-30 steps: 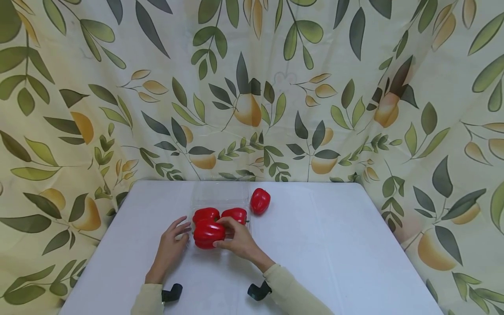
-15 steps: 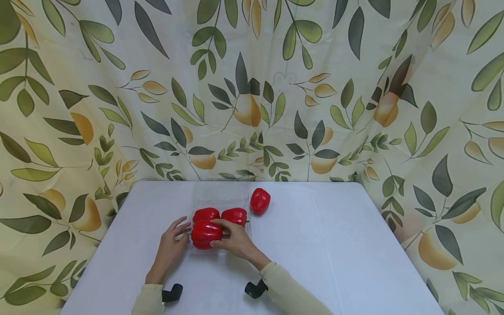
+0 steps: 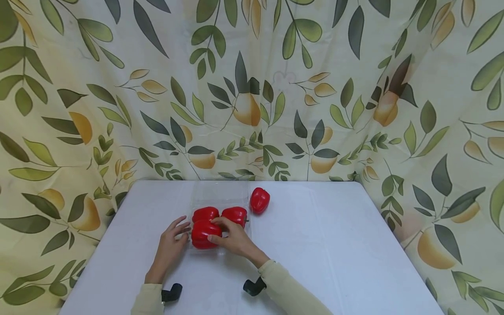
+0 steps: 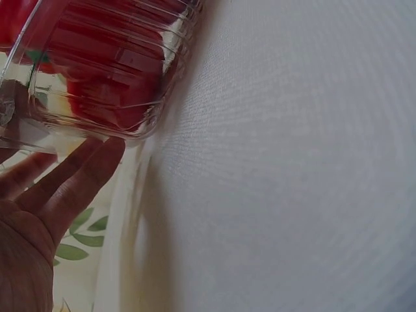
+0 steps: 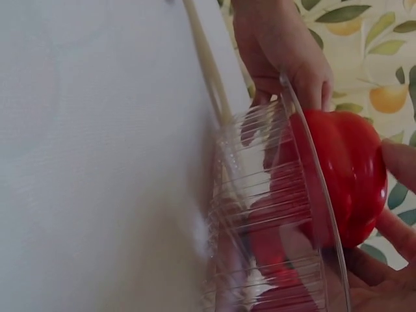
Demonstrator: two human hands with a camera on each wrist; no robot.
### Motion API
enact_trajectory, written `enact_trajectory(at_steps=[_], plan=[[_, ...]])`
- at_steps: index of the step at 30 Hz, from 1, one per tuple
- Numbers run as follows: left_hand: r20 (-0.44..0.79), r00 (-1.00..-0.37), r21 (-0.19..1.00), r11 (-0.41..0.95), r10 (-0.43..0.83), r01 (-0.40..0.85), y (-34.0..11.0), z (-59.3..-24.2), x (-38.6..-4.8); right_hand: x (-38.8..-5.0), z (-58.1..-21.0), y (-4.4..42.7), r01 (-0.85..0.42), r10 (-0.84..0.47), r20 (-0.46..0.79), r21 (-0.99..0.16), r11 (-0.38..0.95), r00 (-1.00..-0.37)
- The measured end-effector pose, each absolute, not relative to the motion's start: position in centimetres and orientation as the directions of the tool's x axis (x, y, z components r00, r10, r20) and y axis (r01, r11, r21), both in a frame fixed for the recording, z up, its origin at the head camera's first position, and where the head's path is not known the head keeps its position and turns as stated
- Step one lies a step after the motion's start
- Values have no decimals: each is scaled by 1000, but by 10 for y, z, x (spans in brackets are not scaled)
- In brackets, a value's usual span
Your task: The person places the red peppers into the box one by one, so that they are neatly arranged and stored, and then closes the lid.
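My right hand (image 3: 234, 238) holds a red bell pepper (image 3: 204, 235) at the front left of a clear plastic clamshell box (image 3: 220, 192). The right wrist view shows this pepper (image 5: 351, 175) partly above the box's rim, with fingers and thumb at its side. Two more red peppers lie behind it in the box, a left one (image 3: 204, 213) and a right one (image 3: 236, 215). At the box's left side is my left hand (image 3: 171, 245), its fingers fairly straight. In the left wrist view, fingertips of that hand (image 4: 71, 188) touch the ribbed plastic wall (image 4: 130, 127).
Another red bell pepper (image 3: 260, 201) lies on the white table (image 3: 315, 245) just right of the box. The lid stands open at the back of the box. Behind the table hangs a leaf-patterned curtain (image 3: 275, 144). Each wrist wears a black camera mount (image 3: 172, 293).
My right hand has moved slightly left with the bell pepper, bringing it to the front left of the box. The left hand stays at the box's side.
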State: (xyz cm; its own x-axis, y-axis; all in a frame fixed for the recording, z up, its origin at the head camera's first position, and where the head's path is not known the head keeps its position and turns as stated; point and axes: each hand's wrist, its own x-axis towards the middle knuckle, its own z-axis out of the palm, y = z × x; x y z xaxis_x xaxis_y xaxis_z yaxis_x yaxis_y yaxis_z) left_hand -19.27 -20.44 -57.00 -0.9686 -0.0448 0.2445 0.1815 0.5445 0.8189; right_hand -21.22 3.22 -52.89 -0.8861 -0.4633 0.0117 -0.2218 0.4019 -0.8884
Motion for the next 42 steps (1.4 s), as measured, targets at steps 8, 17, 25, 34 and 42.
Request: enact_trajectory(at_steps=[8,17,25,34,42], plan=[[226,-973,829,532,-39,171,-205,-567,-193,-212,-529,29,-251,-468,17,-861,443,-884],[219,-975,823,545,-44,160,-205,-567,-193,-210,-529,23,-305,-480,35,-813,496,-876],[212,-976,830,537,-53,152,-205,-568,-193,-211,-529,20,-357,-513,52,-777,518,-857],[211,-976,832,533,-47,154,-205,-569,-192,-211,-529,20,-381,-552,13,-736,559,-834],[222,-974,836,524,-48,164,-205,-569,-193,-211,-531,20,-376,-528,17,-722,581,-849]])
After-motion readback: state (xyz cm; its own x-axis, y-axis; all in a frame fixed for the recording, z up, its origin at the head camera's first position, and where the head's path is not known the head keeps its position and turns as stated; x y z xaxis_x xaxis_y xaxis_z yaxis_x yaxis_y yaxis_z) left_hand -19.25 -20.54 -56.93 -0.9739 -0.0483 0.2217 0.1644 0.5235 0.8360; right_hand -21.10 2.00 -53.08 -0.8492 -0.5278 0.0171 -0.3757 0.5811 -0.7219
